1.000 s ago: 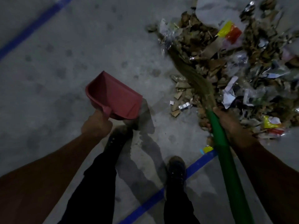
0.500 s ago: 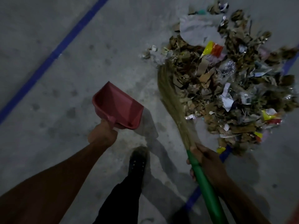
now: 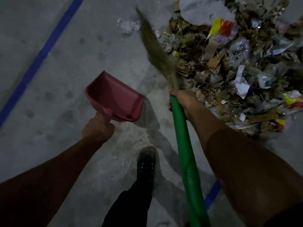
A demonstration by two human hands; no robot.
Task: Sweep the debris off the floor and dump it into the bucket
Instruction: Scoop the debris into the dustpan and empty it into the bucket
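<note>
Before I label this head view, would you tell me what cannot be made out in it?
- Bucket: not in the head view at all.
- Broom bristles: motion-blurred, so floor contact is unclear.
- Debris pile: cut off by the top and right edges.
- Right hand fingers: hidden behind the green handle.

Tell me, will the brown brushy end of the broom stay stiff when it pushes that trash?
Probably not. The broom bristles look like long soft grass that curves and tapers, so they would likely bend and flick. The debris pile seems to be mostly paper scraps, dry leaves and wrappers, probably light enough to slide, though bits may scatter.
</note>
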